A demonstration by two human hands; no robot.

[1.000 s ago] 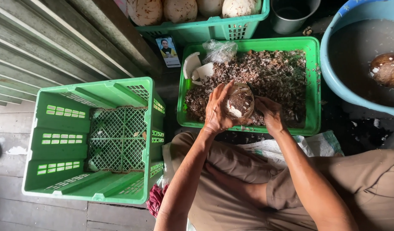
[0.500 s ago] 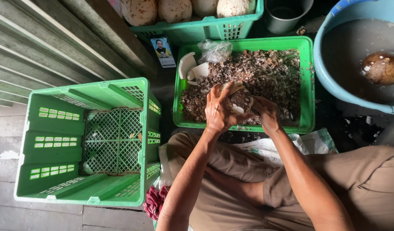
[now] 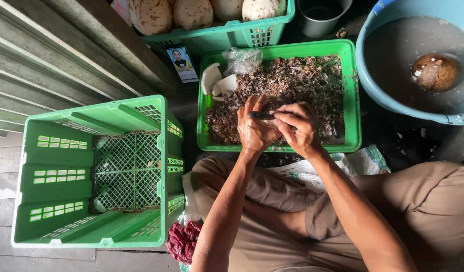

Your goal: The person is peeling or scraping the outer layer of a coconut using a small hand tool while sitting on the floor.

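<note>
Both hands closed round a dark tool over the green tray of scraps.

Left hand (image 3: 253, 128) & right hand (image 3: 298, 127) meet w/ fingers curled; a dark tool (image 3: 261, 115) is pinched at the fingertips. Right thumb + forefinger grip one end, left fingers wrap the rest; what else sits in the left palm can't be told. Tray (image 3: 354, 95) w/ brown scraps lies right under the fingers. White coconut pieces (image 3: 218, 80) & a clear bag (image 3: 243, 60) just beyond the fingertips. Empty green crate (image 3: 98, 174) well off to the left-hand side. Blue basin (image 3: 393, 100) w/ a brown husk (image 3: 436, 71) beyond the right hand.
</note>
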